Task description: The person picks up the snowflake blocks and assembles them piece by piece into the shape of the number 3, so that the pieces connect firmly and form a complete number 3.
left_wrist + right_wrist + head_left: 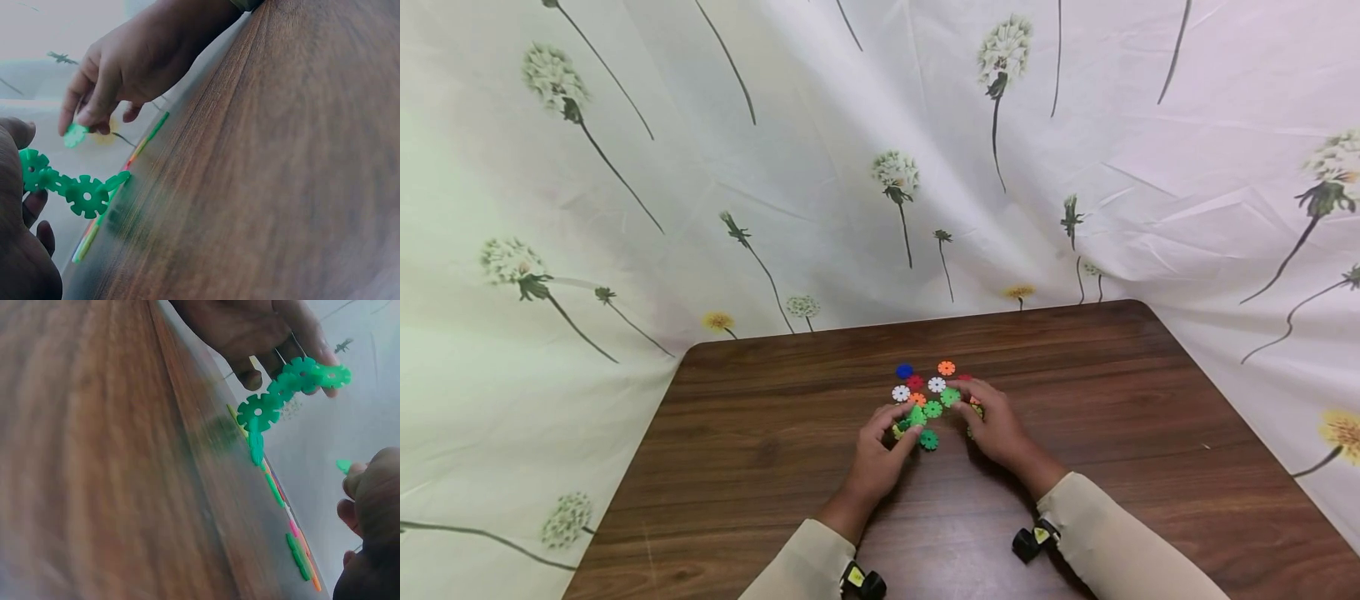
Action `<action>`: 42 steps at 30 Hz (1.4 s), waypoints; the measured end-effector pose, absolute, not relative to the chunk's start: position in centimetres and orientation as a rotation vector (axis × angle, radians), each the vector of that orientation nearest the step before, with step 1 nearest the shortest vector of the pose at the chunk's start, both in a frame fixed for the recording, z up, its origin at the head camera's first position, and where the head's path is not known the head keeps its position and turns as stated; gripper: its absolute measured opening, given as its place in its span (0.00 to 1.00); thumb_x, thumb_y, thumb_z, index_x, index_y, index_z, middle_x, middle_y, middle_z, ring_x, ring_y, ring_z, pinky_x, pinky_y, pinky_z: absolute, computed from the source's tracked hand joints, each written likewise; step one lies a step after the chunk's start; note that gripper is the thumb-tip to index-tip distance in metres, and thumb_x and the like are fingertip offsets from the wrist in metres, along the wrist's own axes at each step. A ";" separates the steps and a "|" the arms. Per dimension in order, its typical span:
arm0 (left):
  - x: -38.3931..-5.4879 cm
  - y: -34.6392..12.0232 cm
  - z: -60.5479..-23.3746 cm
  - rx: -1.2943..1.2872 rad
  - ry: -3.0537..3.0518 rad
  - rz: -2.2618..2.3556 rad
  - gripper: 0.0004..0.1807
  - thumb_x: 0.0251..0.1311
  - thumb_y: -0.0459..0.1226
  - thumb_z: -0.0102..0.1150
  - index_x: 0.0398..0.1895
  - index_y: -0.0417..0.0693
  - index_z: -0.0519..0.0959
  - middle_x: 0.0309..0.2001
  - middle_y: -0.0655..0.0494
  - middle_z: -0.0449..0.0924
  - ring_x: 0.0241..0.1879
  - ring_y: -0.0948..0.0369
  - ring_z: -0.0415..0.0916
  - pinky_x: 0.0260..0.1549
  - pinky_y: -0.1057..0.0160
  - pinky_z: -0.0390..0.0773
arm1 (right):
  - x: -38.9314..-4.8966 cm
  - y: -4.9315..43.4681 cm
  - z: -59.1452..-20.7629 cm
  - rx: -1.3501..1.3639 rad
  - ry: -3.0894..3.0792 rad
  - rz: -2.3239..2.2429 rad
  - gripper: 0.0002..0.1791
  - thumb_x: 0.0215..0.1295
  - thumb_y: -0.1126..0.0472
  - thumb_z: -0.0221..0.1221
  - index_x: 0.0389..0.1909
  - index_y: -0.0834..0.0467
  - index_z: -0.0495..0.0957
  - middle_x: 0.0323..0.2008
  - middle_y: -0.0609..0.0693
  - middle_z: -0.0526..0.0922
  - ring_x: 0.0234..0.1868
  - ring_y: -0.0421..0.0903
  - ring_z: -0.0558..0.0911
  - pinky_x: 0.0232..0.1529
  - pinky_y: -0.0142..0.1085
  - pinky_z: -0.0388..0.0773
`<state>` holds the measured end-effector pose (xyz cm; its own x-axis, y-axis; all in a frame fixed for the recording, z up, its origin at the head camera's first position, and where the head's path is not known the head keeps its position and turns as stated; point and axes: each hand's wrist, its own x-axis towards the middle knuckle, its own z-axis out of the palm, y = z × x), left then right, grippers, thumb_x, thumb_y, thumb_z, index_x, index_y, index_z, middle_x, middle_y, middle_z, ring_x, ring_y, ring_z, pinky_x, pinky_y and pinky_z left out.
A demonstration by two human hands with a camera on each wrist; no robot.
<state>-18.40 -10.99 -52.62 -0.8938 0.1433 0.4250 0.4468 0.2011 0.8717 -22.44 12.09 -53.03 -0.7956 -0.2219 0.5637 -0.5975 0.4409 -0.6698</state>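
Closest to me are the wrist cams point(1033, 540), bulky enough that I'd worry about one bumping the table point(760, 500) if an arm drops. Then there's a dark green disc point(929, 440) near the left thumb, easy to knock. The left hand point(874, 450) has its fingers pinched on one end of a green chain point(87, 196) of linked discs, the rest sticking out toward the table; can't tell if it's touching. Joints look like plain slot fits, so a twist could pop one, imo. The right hand point(1000, 427) has its fingers clamped on a single green disc point(75, 135), apart from the chain; thin little thing, could flip out if pushed in crooked. Past those, a white disc point(936, 384) and a blue disc point(905, 371) might get scattered by a low knuckle.
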 end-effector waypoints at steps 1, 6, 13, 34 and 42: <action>-18.4 -11.0 -52.6 -0.562 -2.226 -1.753 0.20 0.73 0.33 0.70 0.66 0.43 0.84 0.61 0.45 0.86 0.61 0.64 0.81 0.62 0.67 0.81 | -22.4 12.0 -53.0 0.709 -2.279 1.323 0.20 0.71 0.74 0.67 0.62 0.66 0.84 0.39 0.51 0.85 0.41 0.42 0.79 0.41 0.35 0.80; -18.5 -11.1 -52.7 -0.558 -2.233 -1.755 0.20 0.72 0.33 0.70 0.65 0.43 0.84 0.61 0.46 0.86 0.61 0.63 0.81 0.63 0.66 0.81 | -21.9 11.5 -52.8 0.764 -2.175 1.387 0.21 0.69 0.77 0.67 0.62 0.68 0.84 0.41 0.53 0.87 0.42 0.46 0.81 0.43 0.34 0.81; -18.4 -11.2 -52.6 -0.537 -2.280 -1.759 0.20 0.73 0.35 0.70 0.66 0.43 0.85 0.63 0.45 0.86 0.63 0.61 0.80 0.65 0.64 0.81 | -21.2 11.0 -52.1 0.763 -2.113 1.418 0.21 0.69 0.79 0.66 0.61 0.69 0.84 0.43 0.56 0.88 0.43 0.49 0.82 0.45 0.31 0.81; -18.3 -11.2 -52.5 -0.660 -2.279 -1.710 0.21 0.74 0.35 0.69 0.68 0.44 0.84 0.64 0.45 0.86 0.65 0.59 0.80 0.65 0.68 0.80 | -19.7 9.5 -50.7 0.891 -1.964 1.484 0.21 0.68 0.82 0.64 0.59 0.64 0.87 0.51 0.60 0.90 0.46 0.51 0.87 0.50 0.27 0.84; -18.4 -11.1 -52.6 -0.705 -2.226 -1.709 0.20 0.74 0.33 0.68 0.67 0.44 0.84 0.62 0.46 0.86 0.63 0.62 0.80 0.61 0.67 0.83 | -19.6 9.4 -50.5 0.938 -1.952 1.380 0.24 0.62 0.86 0.66 0.56 0.65 0.88 0.48 0.59 0.90 0.47 0.53 0.89 0.51 0.25 0.84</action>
